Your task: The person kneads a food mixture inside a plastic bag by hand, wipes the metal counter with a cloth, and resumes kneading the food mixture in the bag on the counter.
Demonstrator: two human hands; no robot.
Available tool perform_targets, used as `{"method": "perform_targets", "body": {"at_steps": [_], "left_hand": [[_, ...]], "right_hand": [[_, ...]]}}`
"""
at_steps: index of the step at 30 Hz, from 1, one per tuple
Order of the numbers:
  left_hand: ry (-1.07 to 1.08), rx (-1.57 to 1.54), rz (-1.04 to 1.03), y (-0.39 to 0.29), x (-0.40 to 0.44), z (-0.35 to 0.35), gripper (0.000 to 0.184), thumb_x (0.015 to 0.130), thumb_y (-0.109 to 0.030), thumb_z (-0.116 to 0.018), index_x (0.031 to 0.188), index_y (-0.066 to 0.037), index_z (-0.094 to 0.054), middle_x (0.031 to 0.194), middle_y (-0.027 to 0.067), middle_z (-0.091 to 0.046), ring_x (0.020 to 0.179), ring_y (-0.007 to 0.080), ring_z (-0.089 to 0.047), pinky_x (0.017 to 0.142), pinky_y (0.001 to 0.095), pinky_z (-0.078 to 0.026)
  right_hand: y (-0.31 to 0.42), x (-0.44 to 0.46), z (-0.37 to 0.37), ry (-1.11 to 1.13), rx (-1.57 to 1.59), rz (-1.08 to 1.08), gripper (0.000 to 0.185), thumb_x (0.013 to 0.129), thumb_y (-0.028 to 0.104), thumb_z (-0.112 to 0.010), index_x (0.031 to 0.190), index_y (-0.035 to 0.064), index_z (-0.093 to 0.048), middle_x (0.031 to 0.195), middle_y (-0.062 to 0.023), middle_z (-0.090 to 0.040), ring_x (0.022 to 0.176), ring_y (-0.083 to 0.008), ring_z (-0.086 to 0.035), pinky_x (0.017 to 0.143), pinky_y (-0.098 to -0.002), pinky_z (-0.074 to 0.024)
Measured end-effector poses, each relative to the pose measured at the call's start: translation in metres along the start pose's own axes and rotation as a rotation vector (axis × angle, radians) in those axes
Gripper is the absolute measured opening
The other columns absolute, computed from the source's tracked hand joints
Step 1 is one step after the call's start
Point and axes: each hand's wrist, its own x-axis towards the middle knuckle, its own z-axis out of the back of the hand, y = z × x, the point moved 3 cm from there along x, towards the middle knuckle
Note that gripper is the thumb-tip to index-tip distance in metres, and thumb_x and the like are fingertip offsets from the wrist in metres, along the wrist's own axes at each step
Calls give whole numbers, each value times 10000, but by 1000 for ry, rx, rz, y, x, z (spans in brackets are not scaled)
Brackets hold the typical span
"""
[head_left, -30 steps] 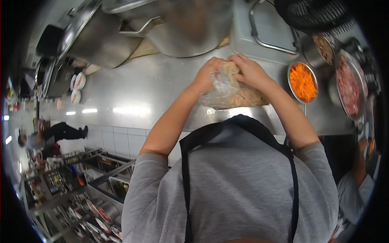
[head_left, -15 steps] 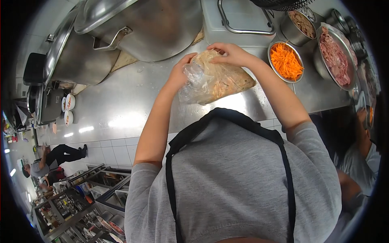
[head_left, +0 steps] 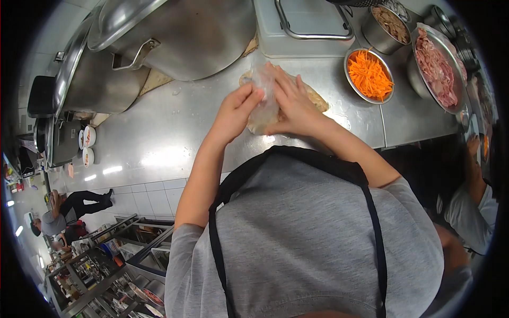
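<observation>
A clear plastic bag (head_left: 265, 112) with pale brownish, moist-looking food inside lies on the steel counter in front of me. Its gathered, empty end is pinched between the thumb and fingers of my left hand (head_left: 237, 110). Across the filled part, my right hand (head_left: 298, 108) lies flat with fingers stretched out, pressing on the bag. Much of the contents is hidden under that hand; some shows past its right side. Near my right hand stands a metal bowl of shredded carrot (head_left: 369, 76).
Large lidded steel pots (head_left: 199, 40) stand at the back left, beside a translucent lidded box (head_left: 305, 47). At the right are a pot of cooked-looking meat (head_left: 391, 25) and a bowl of raw meat (head_left: 436, 69). Small white cups (head_left: 89, 137) sit far left. Other people are at both sides.
My right hand has moved down from the bag's upper edge to lie flat over its filled part. My left hand now pinches the gathered plastic, and the bag looks flatter.
</observation>
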Motion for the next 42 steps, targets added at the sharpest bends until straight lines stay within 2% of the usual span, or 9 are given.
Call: {"method": "perform_targets", "body": {"at_steps": [1,2,5,11,17,22,29,36,42], "left_hand": [[4,2,1,-6,4,0,275,939,-279,-491,966,-18,-575,870,4,-569,833,73,-497,754,197,-391],[2,-29,-68,-13,8,0,223,936,-233,-502,956,-24,-575,874,-3,-572,839,69,-501,760,197,-393],[-60,-92,-187,-28,5,4,146,921,-159,-533,964,-25,-574,908,5,-582,864,72,-518,782,204,-404],[-406,-104,-406,-33,-16,30,224,886,-94,-575,1084,-5,-519,1073,85,-572,957,149,-565,822,271,-461],[-510,-28,-406,-37,-27,64,390,858,-127,-617,1193,-30,-444,1204,121,-504,1000,176,-557,812,288,-475],[-507,276,-372,-23,-14,37,460,820,-152,-657,1211,-35,-444,1221,120,-488,1099,208,-479,904,341,-405],[-485,686,-634,-66,8,4,509,791,-210,-673,1218,-32,-459,1229,156,-482,1153,313,-425,959,387,-344],[-288,855,-531,-13,42,-25,401,795,-186,-653,1162,-62,-548,1209,118,-526,1131,279,-478,945,349,-378],[23,1039,-321,5,75,-66,386,725,-195,-691,1085,-91,-599,1067,66,-578,1031,253,-531,858,359,-448]], "right_hand": [[1,7,-3,-122,95,-21,852,636,399,-756,1335,143,-342,1459,-147,-192,1339,-375,-193,996,-665,-187],[2,14,1,-299,109,8,552,738,311,-678,1196,109,-445,1347,-163,-367,1243,-362,-359,957,-574,-328],[-3,33,12,-173,340,-64,325,791,219,-607,1056,65,-499,1090,-163,-545,1006,-354,-528,805,-455,-445],[9,54,29,-257,391,-62,174,825,160,-566,947,38,-544,767,-165,-581,736,-339,-576,659,-404,-455],[-18,56,74,-404,1008,-418,179,885,237,-593,927,65,-617,789,8,-618,698,-95,-575,633,-246,-451],[-115,53,64,-441,1031,-718,253,886,299,-583,979,63,-589,883,-14,-611,770,-81,-536,670,-241,-432],[-113,35,51,-377,822,-495,321,889,312,-570,1065,44,-580,921,-26,-624,816,-95,-544,752,-251,-432],[-121,-20,38,189,644,-544,255,893,193,-557,1066,8,-586,937,-13,-615,869,-80,-536,772,-255,-447],[-120,-36,42,63,547,-413,289,840,212,-634,1046,12,-601,970,-68,-620,873,-148,-575,790,-286,-446]]}}
